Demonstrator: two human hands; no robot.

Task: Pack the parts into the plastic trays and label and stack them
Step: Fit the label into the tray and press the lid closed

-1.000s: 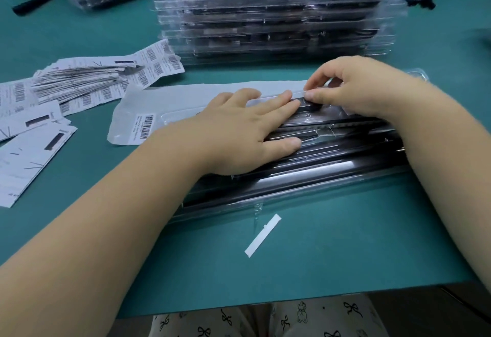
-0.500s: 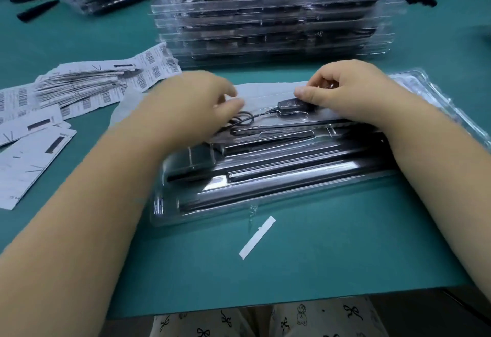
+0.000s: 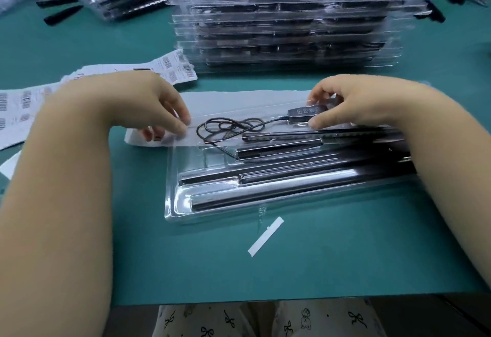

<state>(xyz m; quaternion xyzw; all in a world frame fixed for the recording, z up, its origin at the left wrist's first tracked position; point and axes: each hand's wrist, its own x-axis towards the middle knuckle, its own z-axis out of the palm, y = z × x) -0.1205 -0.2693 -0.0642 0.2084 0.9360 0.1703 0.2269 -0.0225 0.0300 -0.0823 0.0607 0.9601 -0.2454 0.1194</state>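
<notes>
The clear plastic tray [image 3: 175, 204] on the green bench [image 3: 318, 270] holds several dark bars, one coiled cable [image 3: 225, 128] and one controller [image 3: 305, 112]. The right hand [image 3: 353, 103] pinches the controller; the left hand [image 3: 148, 105] pinches the tray's lid edge.

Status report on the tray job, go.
Left hand pinching the white paper label card. Right hand holding the black button controller at the clear plastic tray. Black cable loosely coiled, not tucked.
</notes>
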